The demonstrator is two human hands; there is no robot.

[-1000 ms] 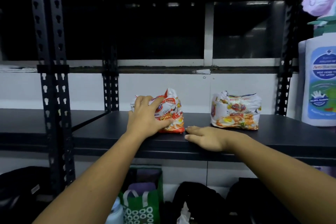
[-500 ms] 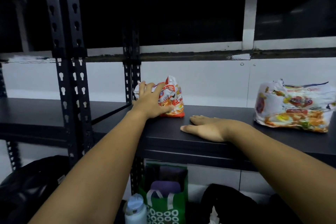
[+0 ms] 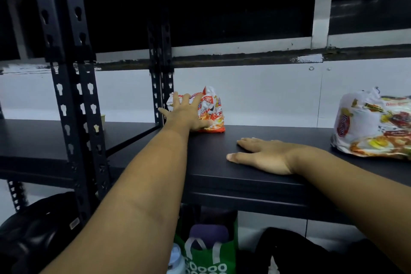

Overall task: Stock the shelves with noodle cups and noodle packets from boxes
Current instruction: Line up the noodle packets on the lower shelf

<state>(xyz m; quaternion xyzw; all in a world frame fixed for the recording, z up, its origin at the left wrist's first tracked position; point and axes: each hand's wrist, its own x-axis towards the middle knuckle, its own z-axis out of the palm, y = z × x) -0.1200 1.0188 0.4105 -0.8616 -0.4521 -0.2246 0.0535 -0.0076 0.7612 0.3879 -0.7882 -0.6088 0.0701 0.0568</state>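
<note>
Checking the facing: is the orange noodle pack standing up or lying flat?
Standing. The orange pack sits on its bottom edge on the shelf, crimped top up, with the left hand spread against it.

free shelf [image 3: 278, 131] at centre between red noodle packet [image 3: 212, 113] and white noodle packet [image 3: 373, 127], my right hand [image 3: 264, 155] flat there, black upright [image 3: 73, 95] barring frame left
</note>
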